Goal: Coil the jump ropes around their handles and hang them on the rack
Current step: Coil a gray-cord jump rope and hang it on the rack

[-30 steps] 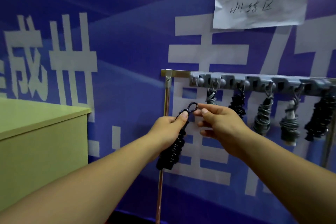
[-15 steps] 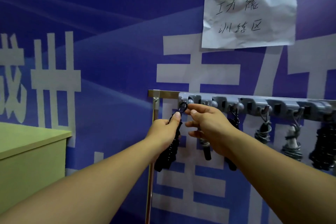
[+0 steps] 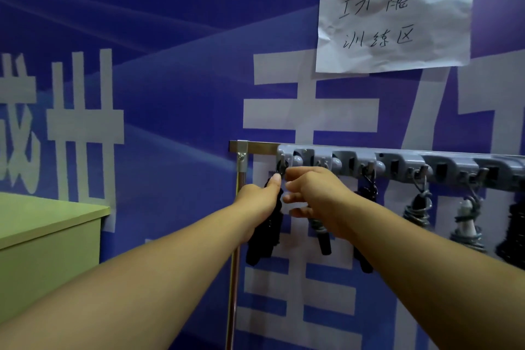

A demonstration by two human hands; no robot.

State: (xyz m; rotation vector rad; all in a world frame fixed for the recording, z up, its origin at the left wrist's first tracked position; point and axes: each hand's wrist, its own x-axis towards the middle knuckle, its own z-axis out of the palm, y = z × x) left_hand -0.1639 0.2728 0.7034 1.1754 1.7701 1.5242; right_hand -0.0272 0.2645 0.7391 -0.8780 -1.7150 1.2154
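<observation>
Now both hands, left [image 3: 257,203] and right [image 3: 315,196], fingers curled around the black coiled rope [image 3: 265,239] at the rack [image 3: 397,162].

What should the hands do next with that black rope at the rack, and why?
Probably settle the loop fully over the leftmost hook, then let go. The right hand pinches the loop right at that hook, while the left hand holds the coiled rope just below.
</observation>
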